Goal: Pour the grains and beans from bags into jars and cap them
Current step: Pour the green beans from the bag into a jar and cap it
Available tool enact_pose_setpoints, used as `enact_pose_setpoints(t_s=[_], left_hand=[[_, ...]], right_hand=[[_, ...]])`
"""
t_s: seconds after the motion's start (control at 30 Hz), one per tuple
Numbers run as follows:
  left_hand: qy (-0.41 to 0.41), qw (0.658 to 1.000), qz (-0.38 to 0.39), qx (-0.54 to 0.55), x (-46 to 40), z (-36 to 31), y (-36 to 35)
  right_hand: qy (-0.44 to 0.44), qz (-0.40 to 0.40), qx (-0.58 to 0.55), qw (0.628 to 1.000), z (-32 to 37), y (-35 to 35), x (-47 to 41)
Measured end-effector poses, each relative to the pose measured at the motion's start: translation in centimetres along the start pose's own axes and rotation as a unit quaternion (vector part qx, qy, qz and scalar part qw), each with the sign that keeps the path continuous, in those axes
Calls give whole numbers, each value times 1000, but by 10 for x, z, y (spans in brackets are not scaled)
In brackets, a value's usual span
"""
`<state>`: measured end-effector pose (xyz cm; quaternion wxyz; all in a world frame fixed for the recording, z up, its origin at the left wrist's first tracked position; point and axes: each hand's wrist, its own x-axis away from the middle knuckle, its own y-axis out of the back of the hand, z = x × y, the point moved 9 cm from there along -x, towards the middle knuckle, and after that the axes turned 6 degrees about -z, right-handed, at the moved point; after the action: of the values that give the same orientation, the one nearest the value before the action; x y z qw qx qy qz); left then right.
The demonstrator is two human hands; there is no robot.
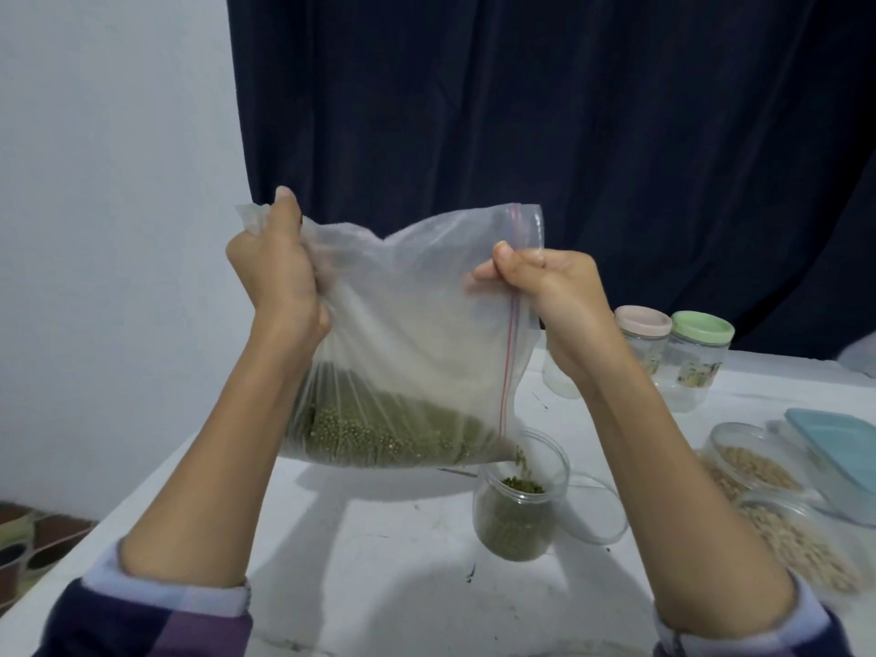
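Above the near middle of the white table (379, 552), both hands are holding a clear zip bag (403, 334) turned on its side, and the pouring step is under way; the left hand (277, 272) is gripping the bag's bunched closed end, fingers curled tight around the plastic; the right hand (550, 296) is pinching the zip edge near the red seal line, thumb and fingers clamped on the film; green beans (388, 433) are lying heaped along the bag's low side and are trickling from the lower right corner into an open clear jar (519, 505) standing just beneath; that jar is looking well filled though not to the rim, and plenty of beans are remaining in the bag, so my reading is mid-pour; the next move is probably calling for a gentle lift of the left end to keep the stream narrow, then a level-off before the jar brims; capping is not yet done; a clear lid (592, 509) is lying just right of the jar, close enough to catch strays; further right, open containers of pale grain (758, 467) and a blue lid (834, 438) are crowding that side; two capped jars, pink-lidded (642, 334) and green-lidded (701, 343), are standing far right; the table's left edge is running close to the left forearm, so room is lying mainly near and centre.
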<state>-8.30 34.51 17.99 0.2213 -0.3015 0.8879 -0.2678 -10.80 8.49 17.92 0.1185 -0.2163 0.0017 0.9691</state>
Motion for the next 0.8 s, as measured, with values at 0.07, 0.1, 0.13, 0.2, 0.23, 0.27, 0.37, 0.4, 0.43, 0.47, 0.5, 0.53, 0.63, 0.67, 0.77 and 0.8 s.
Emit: enact_pose_setpoints(t_s=[0.07, 0.1, 0.13, 0.2, 0.23, 0.27, 0.37, 0.4, 0.43, 0.47, 0.5, 0.53, 0.63, 0.67, 0.77, 0.8], left_hand=[[-3, 1000, 1, 4, -1, -1, 0], [-2, 1000, 2, 6, -1, -1, 0], [-2, 1000, 2, 6, -1, -2, 0], [-4, 1000, 1, 6, -2, -2, 1], [-3, 1000, 1, 6, -1, -3, 2], [-2, 1000, 2, 5, -1, -3, 1], [-5, 1000, 6, 1, 1, -3, 1], [-5, 1000, 5, 1, 1, -2, 1], [-4, 1000, 5, 1, 1, -1, 1], [-4, 1000, 4, 0, 2, -1, 1], [-3, 1000, 5, -2, 2, 0, 1], [-2, 1000, 4, -4, 2, 0, 1], [-5, 1000, 6, -3, 3, 1, -1], [-7, 1000, 8, -3, 3, 0, -1], [-11, 1000, 9, -2, 3, 1, -2], [-10, 1000, 9, -2, 3, 1, -3]], right_hand=[[6, 2, 5, 1000, 0, 0, 2], [11, 0, 7, 1000, 1, 2, 2], [15, 6, 12, 1000, 1, 1, 2], [20, 14, 22, 999, 1, -2, 3], [21, 4, 21, 1000, 1, -1, 2], [23, -6, 18, 1000, 1, 0, 2], [12, 8, 11, 1000, -3, -2, 1], [7, 2, 3, 1000, -4, -1, 0], [7, -5, -5, 1000, -4, 1, -1], [10, -5, -8, 1000, -4, 2, -2], [10, 5, -5, 1000, -4, 1, -2], [6, 15, 1, 1000, -5, -1, -3], [-5, 6, 8, 1000, -6, 3, -6], [-7, 10, 12, 1000, -7, 4, -7], [-11, 14, 17, 1000, -9, 5, -8], [-9, 8, 15, 1000, -9, 6, -8]])
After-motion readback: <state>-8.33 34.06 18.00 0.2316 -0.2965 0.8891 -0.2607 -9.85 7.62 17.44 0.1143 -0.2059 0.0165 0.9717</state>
